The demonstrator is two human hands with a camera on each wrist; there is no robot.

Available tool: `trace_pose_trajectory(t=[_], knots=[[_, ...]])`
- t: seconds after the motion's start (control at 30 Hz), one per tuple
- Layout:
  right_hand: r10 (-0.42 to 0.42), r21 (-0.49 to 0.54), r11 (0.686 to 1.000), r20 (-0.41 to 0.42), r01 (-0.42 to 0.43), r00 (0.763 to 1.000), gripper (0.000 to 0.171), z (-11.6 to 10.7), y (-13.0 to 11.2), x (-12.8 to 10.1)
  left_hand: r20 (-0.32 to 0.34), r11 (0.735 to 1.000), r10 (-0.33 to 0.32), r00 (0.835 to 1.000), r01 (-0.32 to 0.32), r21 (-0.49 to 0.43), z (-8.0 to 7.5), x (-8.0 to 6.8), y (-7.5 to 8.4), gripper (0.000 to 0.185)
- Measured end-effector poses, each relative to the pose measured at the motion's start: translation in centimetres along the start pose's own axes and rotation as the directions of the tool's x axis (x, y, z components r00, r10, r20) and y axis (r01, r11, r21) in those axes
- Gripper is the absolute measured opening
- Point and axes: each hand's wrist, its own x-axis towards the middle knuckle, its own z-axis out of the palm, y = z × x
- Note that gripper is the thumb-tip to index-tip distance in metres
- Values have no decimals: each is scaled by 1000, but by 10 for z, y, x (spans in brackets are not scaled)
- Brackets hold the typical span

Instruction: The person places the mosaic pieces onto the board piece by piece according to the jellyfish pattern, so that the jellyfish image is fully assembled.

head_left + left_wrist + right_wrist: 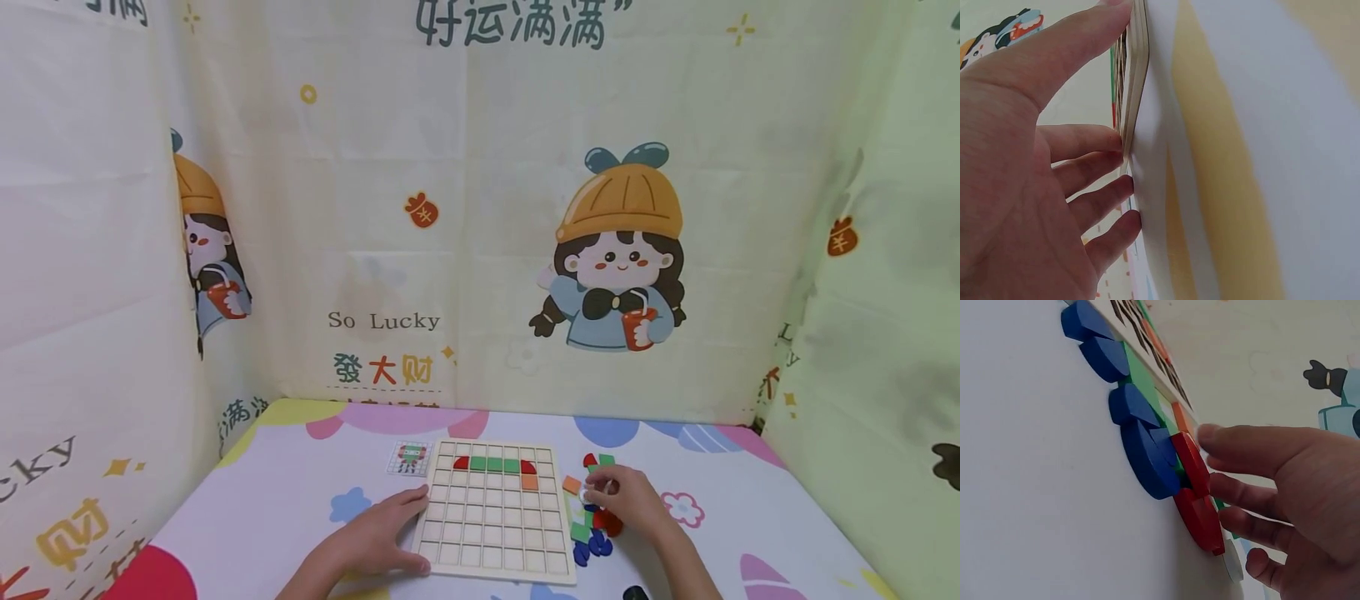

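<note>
Right now my left hand [378, 540] lies flat at the near left edge of the grid board [495, 521], fingers straight and spread against its side, steadying it; the left wrist view shows the fingertips [1124, 139] touching the board's [1137, 69] edge. My right hand [628, 500] is over the loose pieces [592, 533] just beside the board's right edge, fingers slightly bent and reaching down; from the right wrist view the fingertips [1210, 434] are at the red pieces [1197, 494], with blue pieces [1141, 450] and a green one [1141, 378] lying next to them. Something small and white seems to sit under the fingers, but I cannot tell whether the hand has actually pinched a piece or is only touching the heap. Farther up the board, the second row already carries a red corner [461, 462], green squares [495, 464], another red corner [528, 467] and an orange square [529, 482] under it. A pattern card [409, 457] lies at the board's far left corner on the tabletop [285, 500]. I judge the step in hand is choosing the next piece; the next move calls for a firm pinch on one tile, a check against the card, and a square drop into a cell while the left hand holds the board.
</note>
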Motion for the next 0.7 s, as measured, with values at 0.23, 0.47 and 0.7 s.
trace_pose_trajectory(t=[0.23, 0.47, 0.7], knots=[[-18, -13, 1000, 40, 18, 999, 14, 2, -1, 0, 2, 1000, -1, 1000, 1, -7, 1, 0, -1, 93], [-34, 23, 999, 34, 33, 999, 18, 5, -5, 0, 6, 1000, -7, 1000, 7, -8, 0, 1, -2, 93], [-4, -64, 998, 8, 4, 1000, 22, 7, -10, 0, 9, 1000, -18, 1000, 18, -17, -1, 1, 0, 94]])
